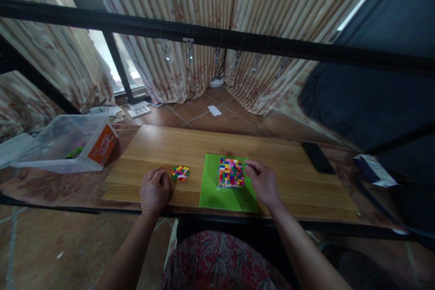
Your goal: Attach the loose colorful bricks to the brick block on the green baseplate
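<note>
A bright green studded baseplate (209,190) lies on the wooden board. On it stands a square block of many-coloured toy bricks (231,172), its top a mosaic of small colours. My right hand (265,183) is at the block's right side, thumb and forefinger pinched near its upper right corner; whatever is between the fingertips is too small to make out. Left of the baseplate, loose coloured bricks (180,173) lie in a small flat cluster. Just beside that cluster my left hand (155,192) rests on the board with curled fingers, and their inside is hidden.
The wooden board (163,142) spans a low table. A clear plastic bin (61,163) with an orange label and some green pieces stands at the left. Toward the right lie a black phone (317,157) and a small box (374,170). A dark rail (204,38) crosses beyond the table.
</note>
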Tool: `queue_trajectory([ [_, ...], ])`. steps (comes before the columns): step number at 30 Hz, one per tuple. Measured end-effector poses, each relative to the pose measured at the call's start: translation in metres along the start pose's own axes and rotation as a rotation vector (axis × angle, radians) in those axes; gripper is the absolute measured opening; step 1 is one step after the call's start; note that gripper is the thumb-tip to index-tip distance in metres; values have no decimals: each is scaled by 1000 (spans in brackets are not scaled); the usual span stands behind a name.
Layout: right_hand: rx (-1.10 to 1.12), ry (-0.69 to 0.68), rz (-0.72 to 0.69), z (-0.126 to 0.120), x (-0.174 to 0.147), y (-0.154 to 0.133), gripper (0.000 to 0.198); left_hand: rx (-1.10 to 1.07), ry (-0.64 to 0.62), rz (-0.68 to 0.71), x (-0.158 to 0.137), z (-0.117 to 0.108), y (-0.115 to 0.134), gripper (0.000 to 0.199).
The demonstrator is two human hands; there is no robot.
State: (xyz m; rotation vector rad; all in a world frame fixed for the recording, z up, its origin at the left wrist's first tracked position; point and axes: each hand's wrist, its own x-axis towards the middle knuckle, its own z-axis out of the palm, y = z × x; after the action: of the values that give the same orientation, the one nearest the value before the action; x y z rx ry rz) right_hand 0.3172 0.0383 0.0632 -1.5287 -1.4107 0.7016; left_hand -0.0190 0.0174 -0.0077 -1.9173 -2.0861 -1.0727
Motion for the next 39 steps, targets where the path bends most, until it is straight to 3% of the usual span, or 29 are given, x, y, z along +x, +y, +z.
queue_trajectory([
  [6, -347, -122, -210, -5, 23, -3, 27, -1, 4, 6, 1, 0, 1, 19],
  [14, -505, -273, -298, 1, 34, -6, 25, -1, -12, -16, 0, -2, 3, 19],
  [20, -421, -269, -294, 4, 36, -3, 25, 5, -23, -20, 1, -4, 5, 19],
  [27, -303, -163, -175, 6, 34, 8, 29, 1, -10, -26, 0, -2, 4, 20],
  [39, -123, -158, -66, 2, 32, 14, 34, -19, -26, -41, -1, -3, 5, 18],
])
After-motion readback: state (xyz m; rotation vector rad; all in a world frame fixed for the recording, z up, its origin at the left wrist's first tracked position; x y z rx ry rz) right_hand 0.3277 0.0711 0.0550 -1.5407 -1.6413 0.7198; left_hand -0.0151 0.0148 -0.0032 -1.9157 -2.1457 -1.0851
